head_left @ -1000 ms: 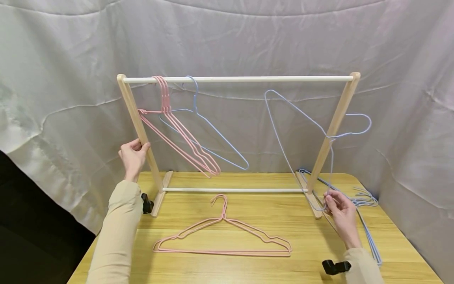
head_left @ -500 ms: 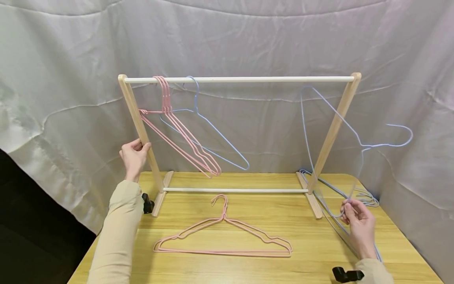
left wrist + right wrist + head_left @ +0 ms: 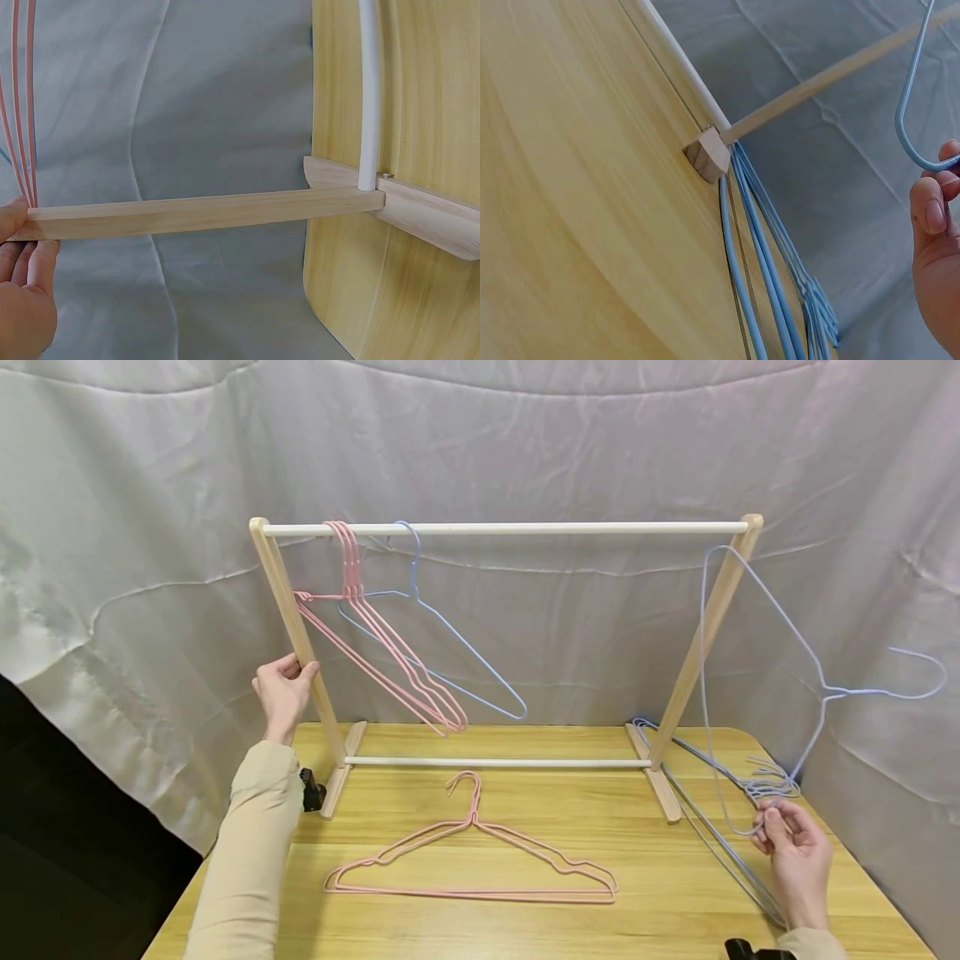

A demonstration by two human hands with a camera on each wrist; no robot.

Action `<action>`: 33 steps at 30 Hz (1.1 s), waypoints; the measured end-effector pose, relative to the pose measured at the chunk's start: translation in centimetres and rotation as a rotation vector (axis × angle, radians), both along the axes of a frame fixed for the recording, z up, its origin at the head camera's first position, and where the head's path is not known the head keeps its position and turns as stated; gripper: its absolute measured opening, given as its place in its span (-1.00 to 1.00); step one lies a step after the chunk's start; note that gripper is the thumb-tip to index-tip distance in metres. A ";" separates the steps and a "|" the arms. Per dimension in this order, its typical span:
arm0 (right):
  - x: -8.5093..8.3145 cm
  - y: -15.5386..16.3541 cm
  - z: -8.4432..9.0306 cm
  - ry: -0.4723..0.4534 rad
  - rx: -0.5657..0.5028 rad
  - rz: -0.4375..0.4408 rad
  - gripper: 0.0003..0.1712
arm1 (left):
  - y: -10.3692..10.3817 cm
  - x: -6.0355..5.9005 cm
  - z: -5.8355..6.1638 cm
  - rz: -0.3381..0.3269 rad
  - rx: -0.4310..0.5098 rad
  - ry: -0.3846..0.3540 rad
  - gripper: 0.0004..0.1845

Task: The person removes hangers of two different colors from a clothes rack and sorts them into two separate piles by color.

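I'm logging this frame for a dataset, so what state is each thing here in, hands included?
Left hand: grip closed round the rack's left post.
Right hand: pinching the lifted blue hanger's corner.
Lifted blue hanger: held in the air, tilted, hook pointing right.
Wooden rack: upright on the table.
Hung pink hangers: hooked on the rail.
Hung blue hanger: hooked on the rail.
Pink hanger on table: lying flat.
Blue hanger pile: lying on the table.

A hanger (image 3: 472, 852) lies on the table (image 3: 660, 910) before the rack (image 3: 502, 528).
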State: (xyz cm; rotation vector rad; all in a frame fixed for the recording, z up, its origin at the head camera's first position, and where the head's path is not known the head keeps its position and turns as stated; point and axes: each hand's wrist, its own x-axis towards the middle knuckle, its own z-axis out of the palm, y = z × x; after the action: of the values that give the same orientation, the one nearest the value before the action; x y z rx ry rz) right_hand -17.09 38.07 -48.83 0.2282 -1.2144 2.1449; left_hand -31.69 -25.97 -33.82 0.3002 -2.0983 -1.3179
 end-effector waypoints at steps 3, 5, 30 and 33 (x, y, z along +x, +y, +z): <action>0.2 0.4 -0.2 0.015 -0.030 0.010 -0.75 | 0.0 0.0 0.0 -0.002 0.003 0.002 -0.68; 0.4 0.6 -0.3 0.023 -0.050 0.022 -0.76 | 0.0 0.0 0.0 -0.003 0.000 0.000 -0.67; 2.9 4.7 -2.4 -0.267 0.139 0.009 -0.72 | 0.0 0.1 0.0 -0.004 0.009 -0.007 -0.69; 3.2 5.3 -2.8 -0.348 0.183 0.028 -0.73 | 0.0 0.1 0.0 -0.001 0.011 -0.013 -0.68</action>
State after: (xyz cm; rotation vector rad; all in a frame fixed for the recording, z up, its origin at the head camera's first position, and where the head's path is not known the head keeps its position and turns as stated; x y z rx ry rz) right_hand -13.89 43.38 -51.66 -0.0551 -1.6155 2.1571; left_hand -31.62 -25.99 -33.83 0.3132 -2.1034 -1.3318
